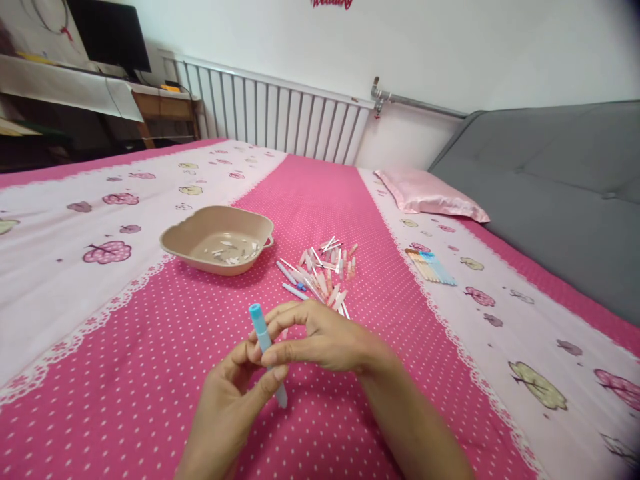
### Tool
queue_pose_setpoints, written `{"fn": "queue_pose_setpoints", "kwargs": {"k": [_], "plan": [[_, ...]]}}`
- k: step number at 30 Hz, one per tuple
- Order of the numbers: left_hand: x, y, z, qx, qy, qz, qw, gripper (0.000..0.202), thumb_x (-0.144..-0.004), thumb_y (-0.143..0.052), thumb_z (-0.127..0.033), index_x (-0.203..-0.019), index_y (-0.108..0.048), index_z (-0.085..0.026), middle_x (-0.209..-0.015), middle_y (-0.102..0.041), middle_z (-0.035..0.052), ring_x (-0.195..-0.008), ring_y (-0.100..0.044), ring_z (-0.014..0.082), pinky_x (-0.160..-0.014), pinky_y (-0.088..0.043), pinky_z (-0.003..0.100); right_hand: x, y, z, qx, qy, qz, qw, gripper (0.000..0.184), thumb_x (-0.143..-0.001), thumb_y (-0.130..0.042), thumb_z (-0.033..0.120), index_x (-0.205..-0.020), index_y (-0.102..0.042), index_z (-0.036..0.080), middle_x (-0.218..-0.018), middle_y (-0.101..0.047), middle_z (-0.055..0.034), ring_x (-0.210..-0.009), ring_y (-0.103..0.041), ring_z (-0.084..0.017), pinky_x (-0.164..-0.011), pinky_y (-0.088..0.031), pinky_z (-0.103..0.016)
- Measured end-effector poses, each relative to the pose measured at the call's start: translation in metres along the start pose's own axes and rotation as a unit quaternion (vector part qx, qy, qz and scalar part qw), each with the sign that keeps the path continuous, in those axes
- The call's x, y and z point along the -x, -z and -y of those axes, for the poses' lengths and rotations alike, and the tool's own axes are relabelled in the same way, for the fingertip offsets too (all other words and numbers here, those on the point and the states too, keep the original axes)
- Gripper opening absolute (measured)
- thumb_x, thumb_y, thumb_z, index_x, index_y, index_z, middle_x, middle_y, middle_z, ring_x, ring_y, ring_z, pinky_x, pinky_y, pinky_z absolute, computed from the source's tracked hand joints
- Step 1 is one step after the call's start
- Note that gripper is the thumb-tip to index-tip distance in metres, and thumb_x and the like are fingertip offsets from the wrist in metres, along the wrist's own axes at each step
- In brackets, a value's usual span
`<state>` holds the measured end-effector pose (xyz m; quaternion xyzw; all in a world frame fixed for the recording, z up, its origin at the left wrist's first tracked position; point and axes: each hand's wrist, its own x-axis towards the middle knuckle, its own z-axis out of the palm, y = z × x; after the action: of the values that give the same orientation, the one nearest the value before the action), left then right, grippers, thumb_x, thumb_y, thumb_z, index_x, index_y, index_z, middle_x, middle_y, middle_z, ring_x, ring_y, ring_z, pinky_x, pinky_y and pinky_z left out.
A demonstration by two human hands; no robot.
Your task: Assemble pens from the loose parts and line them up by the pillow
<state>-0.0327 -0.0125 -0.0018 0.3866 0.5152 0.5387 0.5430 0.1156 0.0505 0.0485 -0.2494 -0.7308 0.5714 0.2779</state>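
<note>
Both of my hands meet low in the middle over a pink dotted bedspread (pixel 150 373). A light blue pen (pixel 261 328) with a blue cap stands tilted between them. My left hand (pixel 235 390) pinches its lower barrel. My right hand (pixel 320 340) curls its fingers around the pen's middle. Just beyond my hands lies a loose pile of pen parts (pixel 325 270), white, pink and blue.
A beige bowl (pixel 183 239) with small white bits inside sits to the left of the pile. A row of finished pens (pixel 431 265) lies at the right. A pink pillow (pixel 430 193), grey headboard (pixel 550 180) and white radiator (pixel 270 113) are behind.
</note>
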Motion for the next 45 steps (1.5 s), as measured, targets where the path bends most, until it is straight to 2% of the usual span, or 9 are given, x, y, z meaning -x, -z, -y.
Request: {"fn": "queue_pose_setpoints", "kwargs": {"k": [3,9,14,18,24,29,36,41,45], "plan": [[0.006,0.000,-0.004,0.018,0.025,0.045,0.998,0.032,-0.062,-0.076,-0.044,-0.084,-0.072,-0.021,-0.086,-0.071,0.0051,-0.090,-0.063,0.0225,-0.081,-0.049,0.029,0.002,0.002,0.006,-0.040,-0.023,0.016,0.999,0.021,-0.078,-0.067,0.038,-0.076,-0.070,0.016,-0.090,-0.061,-0.0027,-0.086,-0.057,-0.014,-0.080,-0.044,-0.029],[0.014,0.001,-0.004,0.049,0.067,0.066,0.994,0.032,-0.066,-0.072,-0.048,-0.082,-0.076,-0.020,-0.087,-0.073,0.0064,-0.087,-0.063,0.0221,-0.085,-0.048,0.030,0.002,0.003,0.007,-0.103,-0.073,0.050,0.991,0.025,-0.077,-0.069,0.039,-0.077,-0.068,0.014,-0.090,-0.057,-0.0029,-0.061,-0.050,-0.008,-0.055,-0.042,-0.023],[0.004,0.008,0.001,-0.008,0.028,0.131,0.991,0.032,-0.070,-0.068,-0.050,-0.081,-0.077,-0.020,-0.085,-0.073,0.0082,-0.085,-0.064,0.0225,-0.079,-0.050,0.029,0.002,0.002,0.004,-0.025,-0.032,0.028,0.999,0.019,-0.080,-0.066,0.035,-0.074,-0.070,0.017,-0.076,-0.058,-0.0004,-0.078,-0.056,-0.013,-0.074,-0.044,-0.026],[-0.001,0.009,0.002,-0.057,0.003,0.101,0.993,0.031,-0.069,-0.069,-0.049,-0.080,-0.077,-0.021,-0.078,-0.073,0.0075,-0.080,-0.065,0.0230,-0.082,-0.049,0.032,0.001,0.001,0.002,0.024,-0.008,0.003,1.000,0.015,-0.081,-0.066,0.032,-0.077,-0.073,0.019,-0.077,-0.061,-0.0007,-0.095,-0.056,-0.016,-0.085,-0.041,-0.028],[-0.002,0.007,-0.003,-0.127,-0.019,0.069,0.989,0.026,-0.066,-0.071,-0.045,-0.079,-0.078,-0.023,-0.073,-0.073,0.0062,-0.079,-0.064,0.0260,-0.086,-0.047,0.040,-0.002,-0.001,0.000,0.053,0.003,-0.019,0.998,0.014,-0.080,-0.067,0.031,-0.079,-0.075,0.020,-0.084,-0.064,-0.0016,-0.086,-0.058,-0.014,-0.083,-0.042,-0.027],[-0.003,0.006,-0.001,-0.107,-0.025,0.045,0.993,0.026,-0.063,-0.074,-0.043,-0.079,-0.078,-0.023,-0.073,-0.073,0.0059,-0.084,-0.064,0.0271,-0.089,-0.046,0.040,-0.001,-0.002,0.002,0.056,-0.005,-0.015,0.998,0.016,-0.081,-0.066,0.033,-0.077,-0.074,0.020,-0.081,-0.065,-0.0011,-0.090,-0.059,-0.015,-0.085,-0.042,-0.028],[0.004,0.005,-0.003,-0.023,-0.018,0.104,0.994,0.036,-0.074,-0.065,-0.048,-0.097,-0.074,-0.021,-0.092,-0.073,0.0069,-0.090,-0.064,0.0218,-0.083,-0.049,0.030,0.003,-0.001,0.003,0.010,-0.037,-0.021,0.999,0.020,-0.078,-0.068,0.040,-0.083,-0.075,0.022,-0.090,-0.066,-0.0032,-0.090,-0.059,-0.017,-0.081,-0.047,-0.031],[0.005,0.009,-0.006,-0.012,-0.023,0.142,0.989,0.033,-0.078,-0.062,-0.044,-0.097,-0.074,-0.020,-0.083,-0.074,0.0061,-0.076,-0.064,0.0177,-0.078,-0.050,0.028,0.004,-0.003,0.003,-0.036,-0.066,-0.010,0.997,0.028,-0.076,-0.068,0.046,-0.084,-0.075,0.020,-0.101,-0.065,-0.0066,-0.085,-0.060,-0.017,-0.069,-0.050,-0.029],[0.005,0.006,-0.006,0.001,-0.001,0.084,0.996,0.025,-0.073,-0.068,-0.040,-0.087,-0.077,-0.020,-0.073,-0.073,0.0050,-0.068,-0.064,0.0170,-0.071,-0.050,0.027,0.002,-0.003,0.003,0.024,-0.019,-0.018,0.999,0.021,-0.079,-0.067,0.042,-0.084,-0.075,0.023,-0.086,-0.066,-0.0026,-0.091,-0.059,-0.017,-0.084,-0.046,-0.032]]}}
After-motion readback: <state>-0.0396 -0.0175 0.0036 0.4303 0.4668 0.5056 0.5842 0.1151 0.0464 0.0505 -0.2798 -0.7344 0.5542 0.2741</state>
